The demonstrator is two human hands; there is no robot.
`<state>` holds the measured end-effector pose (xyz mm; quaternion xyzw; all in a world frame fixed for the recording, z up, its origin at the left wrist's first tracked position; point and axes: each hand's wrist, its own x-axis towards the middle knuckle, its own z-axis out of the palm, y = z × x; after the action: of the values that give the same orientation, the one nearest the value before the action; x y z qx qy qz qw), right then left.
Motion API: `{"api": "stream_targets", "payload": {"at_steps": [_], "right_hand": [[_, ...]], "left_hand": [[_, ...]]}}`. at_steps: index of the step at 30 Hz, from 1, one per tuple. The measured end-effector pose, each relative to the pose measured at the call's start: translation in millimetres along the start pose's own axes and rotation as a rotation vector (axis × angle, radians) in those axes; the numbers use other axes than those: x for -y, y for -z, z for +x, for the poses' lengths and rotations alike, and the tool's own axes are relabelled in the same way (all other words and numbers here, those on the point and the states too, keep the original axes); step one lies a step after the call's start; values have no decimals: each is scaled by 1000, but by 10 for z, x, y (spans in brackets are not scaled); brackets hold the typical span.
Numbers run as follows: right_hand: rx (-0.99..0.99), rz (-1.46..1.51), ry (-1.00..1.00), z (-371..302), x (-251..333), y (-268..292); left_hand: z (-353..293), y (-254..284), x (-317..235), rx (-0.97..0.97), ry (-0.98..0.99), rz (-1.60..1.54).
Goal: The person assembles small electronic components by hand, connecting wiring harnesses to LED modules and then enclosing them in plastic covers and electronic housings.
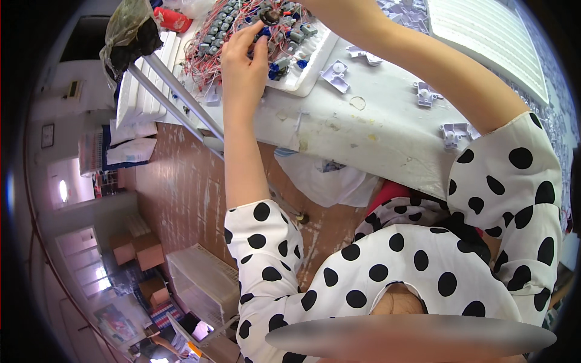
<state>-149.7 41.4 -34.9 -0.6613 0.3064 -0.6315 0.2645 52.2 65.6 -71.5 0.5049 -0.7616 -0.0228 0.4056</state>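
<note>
My left hand (245, 60) reaches over a white foam tray (301, 89) filled with small grey motors (219, 30) and red and white wires (196, 63). Its index finger is stretched out, and the tip meets the edge of a small dark round part (269, 16). The thumb stands apart from that finger, and no firm grip on the part shows. Several blue pieces (275, 71) lie among the motors close to the thumb. My right forearm (417, 51) crosses from the right toward the top edge, where the hand passes out of the picture.
Pale lilac plastic housings (336, 76) lie scattered on the white-covered table (375, 136). A ribbed white foam sheet (490, 42) is at the far right. Metal poles (175, 97) with a plastic bag (128, 36) stand left of the tray. A crate (203, 284) sits on the floor.
</note>
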Motion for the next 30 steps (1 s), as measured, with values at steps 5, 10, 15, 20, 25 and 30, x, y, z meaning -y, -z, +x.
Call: {"api": "stream_targets", "payload": {"at_steps": [5,10,15,20,25,30], "right_hand": [[89,32,-67,-145,-104,175],[287,117,-214,-384,-211,488],[610,-125,-4,-644,-200,712],[729,-177,115,-762,-144,704],[726,-209,182,-800,-207,625],[720,-220,229,-812,-219,657]], "left_hand": [[87,28,79,78,-102,44],[55,18,2,25,-91,76],[-30,-54,161,30,-79,62],[-2,-125,86,43,-79,48],[-1,-207,43,15,-90,128],[-49,-181,3,-45,-108,100]]}}
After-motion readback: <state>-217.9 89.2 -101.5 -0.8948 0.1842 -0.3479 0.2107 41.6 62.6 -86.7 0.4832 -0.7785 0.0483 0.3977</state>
